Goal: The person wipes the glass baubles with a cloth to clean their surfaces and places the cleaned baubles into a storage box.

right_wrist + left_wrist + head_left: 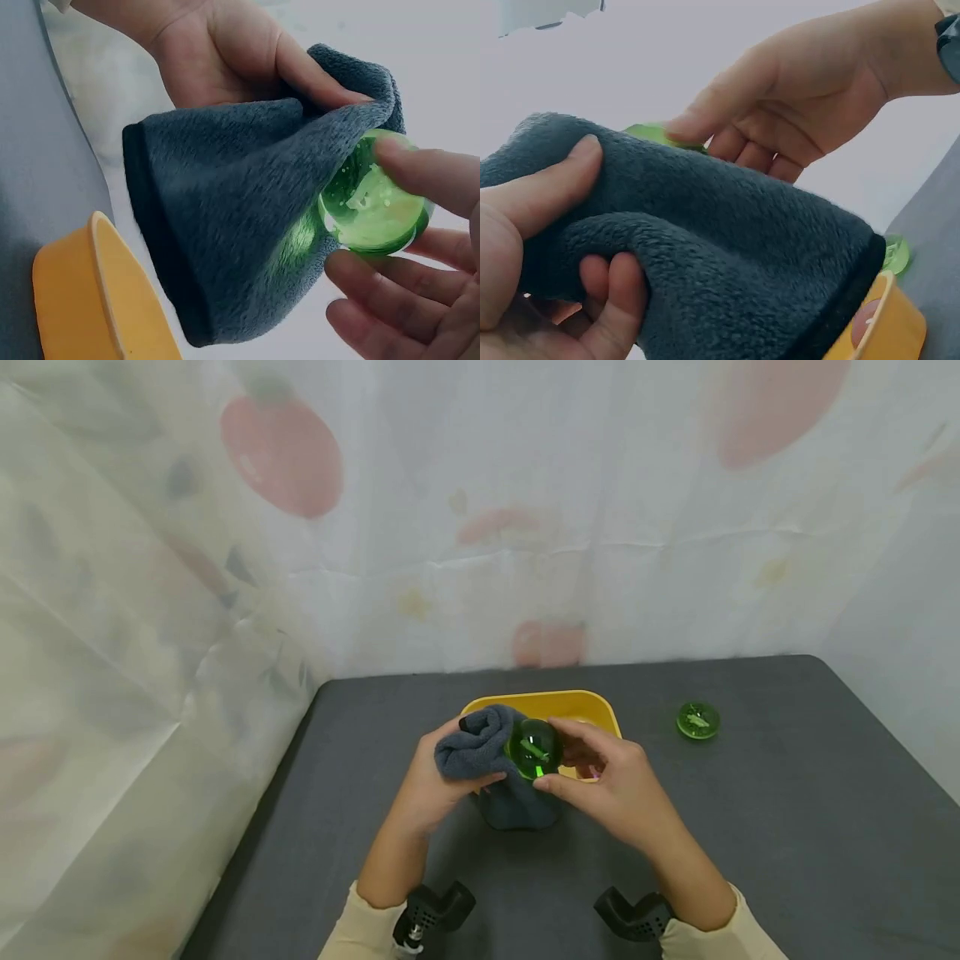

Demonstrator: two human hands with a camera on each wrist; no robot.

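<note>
My left hand (471, 753) grips a bunched dark grey fleece cloth (480, 745) above the near rim of a yellow bowl (551, 702). My right hand (557, 755) pinches a small clear green round dish (532, 748) between thumb and fingers, and its side is pressed against the cloth. In the right wrist view the green dish (371, 204) touches the cloth (240, 217), with a right fingertip (420, 171) on its rim. From the left wrist camera my left thumb (551, 187) lies on top of the cloth (735, 247).
A second green round dish (697, 720) lies on the dark grey table (787, 827) to the right of the bowl. A patterned white curtain (525, 527) closes off the back and left sides. The table's left edge runs close by the left forearm.
</note>
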